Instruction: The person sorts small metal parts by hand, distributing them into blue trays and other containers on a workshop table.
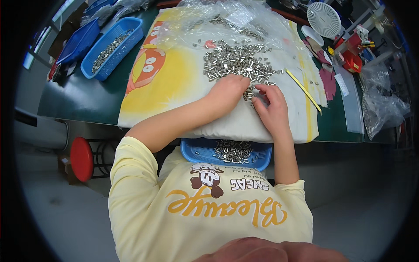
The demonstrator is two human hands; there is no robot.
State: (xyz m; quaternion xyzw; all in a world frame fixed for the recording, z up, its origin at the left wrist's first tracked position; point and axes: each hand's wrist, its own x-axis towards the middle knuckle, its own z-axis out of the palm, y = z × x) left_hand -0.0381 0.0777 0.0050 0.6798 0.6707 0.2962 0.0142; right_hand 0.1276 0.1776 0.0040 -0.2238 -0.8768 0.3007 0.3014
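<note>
A heap of small silver metal parts (238, 61) lies on a white and yellow printed cloth (174, 87) spread over the table. My left hand (229, 89) rests on the near edge of the heap, its fingers curled down over some parts. Just right of it, my right hand (271, 107) lies on the cloth with bent fingers, their tips touching a few loose parts. Below the table edge, a blue plastic basket (196, 153) on my lap holds more of the same parts.
Another blue basket (131, 37) with metal parts stands at the table's far left, beside a darker blue tray (78, 41). A clear plastic bag (227, 17) lies behind the heap. A yellow strip (303, 89), a white round grille (324, 18), red tools (351, 52), a crumpled bag (379, 105) and a red stool (81, 158) are around.
</note>
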